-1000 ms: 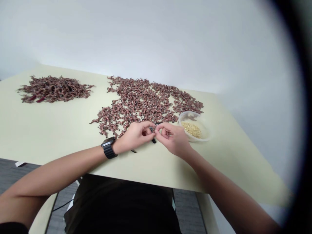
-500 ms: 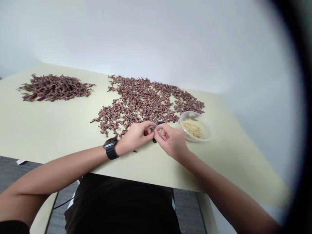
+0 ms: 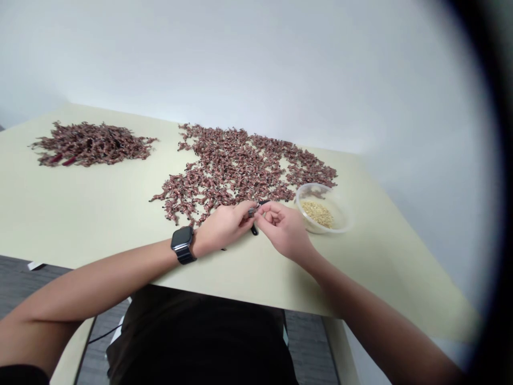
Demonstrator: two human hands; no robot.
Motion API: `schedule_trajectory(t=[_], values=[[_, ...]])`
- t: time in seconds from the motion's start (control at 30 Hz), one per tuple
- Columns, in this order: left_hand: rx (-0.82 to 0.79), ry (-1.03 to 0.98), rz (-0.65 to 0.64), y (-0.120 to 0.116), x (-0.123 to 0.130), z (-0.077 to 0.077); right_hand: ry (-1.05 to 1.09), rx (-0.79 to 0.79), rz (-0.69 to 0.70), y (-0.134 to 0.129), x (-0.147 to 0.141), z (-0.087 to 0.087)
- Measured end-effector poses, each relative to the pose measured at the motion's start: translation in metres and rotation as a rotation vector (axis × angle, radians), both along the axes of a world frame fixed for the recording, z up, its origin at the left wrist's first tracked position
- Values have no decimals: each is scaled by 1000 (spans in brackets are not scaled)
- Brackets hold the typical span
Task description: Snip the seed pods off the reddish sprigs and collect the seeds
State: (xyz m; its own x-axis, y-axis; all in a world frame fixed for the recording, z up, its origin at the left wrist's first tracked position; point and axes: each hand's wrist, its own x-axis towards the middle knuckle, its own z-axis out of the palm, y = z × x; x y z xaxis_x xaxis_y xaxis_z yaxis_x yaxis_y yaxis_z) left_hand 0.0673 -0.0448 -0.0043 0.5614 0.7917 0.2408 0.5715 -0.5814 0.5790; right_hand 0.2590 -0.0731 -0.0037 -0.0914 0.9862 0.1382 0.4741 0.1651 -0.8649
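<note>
My left hand [image 3: 224, 227], with a dark watch [image 3: 183, 245] on its wrist, is closed in a pinch near the table's middle. My right hand [image 3: 285, 230] is pinched too, its fingertips meeting those of the left. What lies between them is small and mostly hidden; a bit of grey and dark shows there. A black piece [image 3: 254, 230] pokes out just below the fingertips. Behind both hands spreads a wide layer of small reddish-brown figures [image 3: 236, 160]. Close to my right hand stands a clear round bowl [image 3: 342, 230] holding small yellow-gold pieces [image 3: 318, 213].
A denser heap of similar reddish-brown figures [image 3: 92, 143] lies at the left on the pale yellow table [image 3: 224, 275], with two dark red pieces [image 3: 69, 160] at its front. A pale wall [image 3: 224, 64] rises behind the table.
My left hand and wrist have rolled slightly, so the watch face now shows more. The fingers of my right hand are drawn in a little closer to the left fingertips.
</note>
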Motion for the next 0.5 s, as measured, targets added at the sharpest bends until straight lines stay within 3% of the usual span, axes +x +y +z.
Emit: schedule_trajectory(t=[0.2, 0.5], values=[[83, 60, 8, 2, -1, -7, 154, -139, 41, 4, 2, 2], [-14, -80, -49, 4, -3, 1, 81, -135, 83, 11, 10, 5]])
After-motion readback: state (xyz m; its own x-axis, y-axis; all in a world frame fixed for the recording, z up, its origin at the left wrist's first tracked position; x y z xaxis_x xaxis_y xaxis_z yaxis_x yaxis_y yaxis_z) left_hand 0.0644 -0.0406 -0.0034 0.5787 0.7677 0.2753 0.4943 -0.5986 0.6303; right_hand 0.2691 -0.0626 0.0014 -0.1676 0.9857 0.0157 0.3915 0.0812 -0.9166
